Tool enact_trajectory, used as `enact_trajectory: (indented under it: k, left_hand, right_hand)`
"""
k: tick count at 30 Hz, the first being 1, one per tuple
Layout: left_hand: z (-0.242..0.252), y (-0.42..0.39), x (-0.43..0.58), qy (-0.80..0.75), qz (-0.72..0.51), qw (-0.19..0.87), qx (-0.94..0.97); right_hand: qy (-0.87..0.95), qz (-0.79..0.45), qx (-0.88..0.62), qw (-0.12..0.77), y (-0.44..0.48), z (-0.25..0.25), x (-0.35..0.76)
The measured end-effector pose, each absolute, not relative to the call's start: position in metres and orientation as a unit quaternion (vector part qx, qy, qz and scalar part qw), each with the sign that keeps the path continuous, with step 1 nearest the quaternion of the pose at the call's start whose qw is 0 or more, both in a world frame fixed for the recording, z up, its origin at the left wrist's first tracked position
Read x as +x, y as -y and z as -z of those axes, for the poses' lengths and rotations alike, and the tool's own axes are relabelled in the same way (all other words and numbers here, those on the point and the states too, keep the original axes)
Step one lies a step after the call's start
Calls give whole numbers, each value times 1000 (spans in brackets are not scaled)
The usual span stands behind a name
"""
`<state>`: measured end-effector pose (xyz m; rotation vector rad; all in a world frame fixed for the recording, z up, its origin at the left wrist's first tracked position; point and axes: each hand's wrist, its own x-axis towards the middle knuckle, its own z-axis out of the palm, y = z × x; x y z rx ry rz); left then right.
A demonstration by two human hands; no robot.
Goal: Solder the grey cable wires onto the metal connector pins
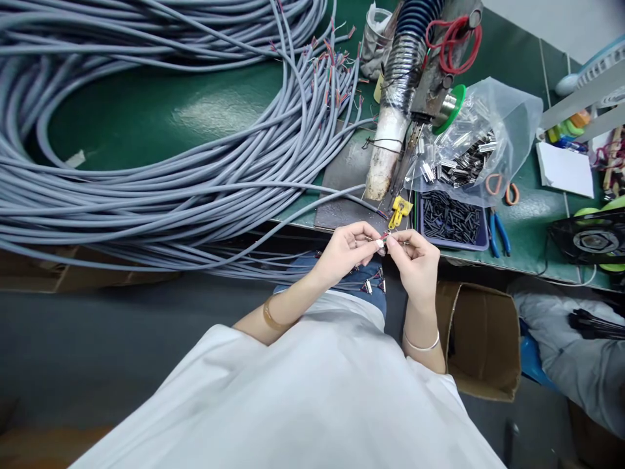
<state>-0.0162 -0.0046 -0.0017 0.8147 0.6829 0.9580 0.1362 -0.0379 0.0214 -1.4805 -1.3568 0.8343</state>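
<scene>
A loose white cloth garment point(303, 391) lies nearest the camera, filling the lower middle of the view. Beyond it, the left hand point(347, 253) and the right hand point(418, 260) meet fingertip to fingertip, both pinched on thin red and green wires point(385, 236) just off the near edge of the green-topped desk point(219, 111), below a yellow plastic clip point(401, 210). Work this fine probably goes best with a light, steady pinch close to the wire ends, one hand anchoring while the other does the small adjusting, so that the strands neither kink nor cross. Resting the forearms would likely help, as would leaving slack in the thick bundle of grey round cables point(195, 176) on the left, lest its weight tug at the wires. The fingers cover most of what they grip, so whether a connector sits among the wires cannot be told, nor which cable they belong to. Small silver metal connectors point(368, 286) at the lap are partly hidden by the left arm, while the cable bundle runs out of view at the left and top edges.
</scene>
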Motion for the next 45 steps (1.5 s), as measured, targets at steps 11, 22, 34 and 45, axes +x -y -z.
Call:
enact_trajectory:
  k: [11, 22, 34, 45]
  left_hand:
    - [-2, 0, -18, -330, -480, 736, 345]
    - [0, -1, -20, -307, -453, 745, 382]
    - [-2, -12, -8, -372, -517, 650, 416]
    - [-2, -22, -4, -381, -536, 628, 417]
  right_hand:
    - [516, -102, -574, 628, 52, -19, 142]
    - [599, -125, -574, 544, 47, 2, 135]
    - [645, -117, -550, 518, 30, 0, 139]
    - [679, -87, -515, 517, 17, -3, 142]
